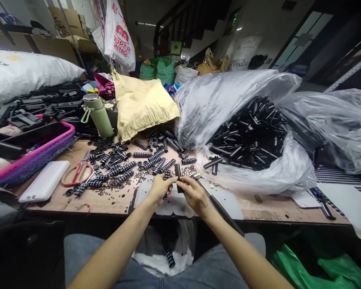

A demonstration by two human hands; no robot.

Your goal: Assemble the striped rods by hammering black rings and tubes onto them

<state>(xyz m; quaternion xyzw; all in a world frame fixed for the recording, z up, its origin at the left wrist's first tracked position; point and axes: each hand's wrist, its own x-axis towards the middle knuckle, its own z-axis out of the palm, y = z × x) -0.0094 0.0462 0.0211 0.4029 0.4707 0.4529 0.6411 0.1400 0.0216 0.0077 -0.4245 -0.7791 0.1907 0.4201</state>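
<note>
My left hand (158, 190) is closed around a black cylinder patterned with pale dots (167, 175), its lower end showing below the fingers. In my right hand (195, 196) a smooth black tube (177, 171) is pinched, standing roughly upright. Both hands meet over the front of the table, and the left fingertips come close to the tube; whether they touch it I cannot tell. Beneath my right wrist lies a hammer (221, 210) with a dark handle. A white sheet (228, 199) is under the hands. Another dotted cylinder (169, 257) rests in a white bag (183, 245) at my lap.
Several dotted cylinders (124, 177) and small black rings lie left of centre. Red-handled scissors (78, 175), a white power bank (44, 181) and a pink-rimmed basket (57, 140) are at left. A plastic bag (216, 108) spills black tubes (252, 138) at right. A green flask (98, 116) stands behind.
</note>
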